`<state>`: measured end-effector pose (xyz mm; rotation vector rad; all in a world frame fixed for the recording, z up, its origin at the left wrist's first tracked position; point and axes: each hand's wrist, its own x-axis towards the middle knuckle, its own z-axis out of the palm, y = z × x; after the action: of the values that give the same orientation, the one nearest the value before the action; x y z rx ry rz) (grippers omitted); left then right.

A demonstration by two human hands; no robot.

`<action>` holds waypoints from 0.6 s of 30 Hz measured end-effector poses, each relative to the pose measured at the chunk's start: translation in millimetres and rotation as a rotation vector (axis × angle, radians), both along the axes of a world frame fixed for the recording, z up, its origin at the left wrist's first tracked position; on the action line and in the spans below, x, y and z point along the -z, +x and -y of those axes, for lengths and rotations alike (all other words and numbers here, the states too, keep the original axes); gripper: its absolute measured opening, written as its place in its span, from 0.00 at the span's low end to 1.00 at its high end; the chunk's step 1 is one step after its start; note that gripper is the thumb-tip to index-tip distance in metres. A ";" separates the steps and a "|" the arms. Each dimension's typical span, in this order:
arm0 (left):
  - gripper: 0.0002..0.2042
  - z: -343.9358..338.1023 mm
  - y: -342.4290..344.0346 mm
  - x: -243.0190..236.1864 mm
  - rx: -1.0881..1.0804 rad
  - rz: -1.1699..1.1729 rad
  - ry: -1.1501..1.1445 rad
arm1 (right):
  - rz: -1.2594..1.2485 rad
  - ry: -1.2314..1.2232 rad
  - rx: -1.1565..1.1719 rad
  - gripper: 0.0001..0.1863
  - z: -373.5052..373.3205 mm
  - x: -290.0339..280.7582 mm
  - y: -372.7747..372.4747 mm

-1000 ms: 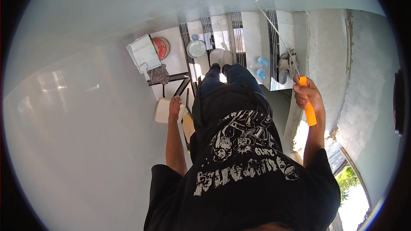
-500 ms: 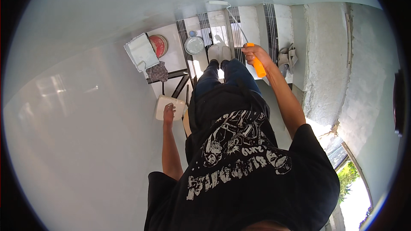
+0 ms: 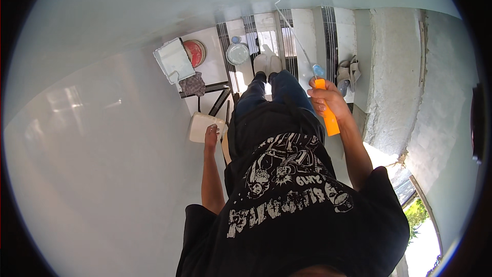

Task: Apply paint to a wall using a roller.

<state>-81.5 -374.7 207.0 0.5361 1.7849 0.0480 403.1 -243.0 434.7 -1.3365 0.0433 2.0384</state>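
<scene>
My right hand (image 3: 330,101) is wrapped round the orange handle of a paint roller (image 3: 329,115). Its thin bent metal rod runs up and left to a narrow white roller head, which is at the pale grey wall (image 3: 154,15) in front of me. Down at my left side, my left hand (image 3: 211,136) hangs with its fingers loosely curled, and I see nothing in them. A cream-coloured, box-like piece (image 3: 201,126) lies behind that hand in the view; whether they touch I cannot tell.
Below stand a white paint tray (image 3: 172,60), a red bucket (image 3: 195,54), a crumpled grey cloth (image 3: 192,84) and a round paint can (image 3: 238,54). I stand on white steps with black stripes (image 3: 330,36). Slippers (image 3: 344,77) and a small blue item (image 3: 318,70) lie to the right.
My right hand has come down and to the right, nearer my body, with the roller handle. The roller head has moved slightly up in the picture. My left hand has shifted slightly right.
</scene>
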 end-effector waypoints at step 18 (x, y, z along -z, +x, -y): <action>0.23 -26.0 6.7 -2.2 -0.147 -0.033 0.026 | -0.017 0.002 -0.009 0.09 3.4 -72.2 35.8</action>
<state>-74.8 -348.7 209.2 0.4257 1.8560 0.1647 438.9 -246.3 506.9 -1.3197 0.0431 2.0567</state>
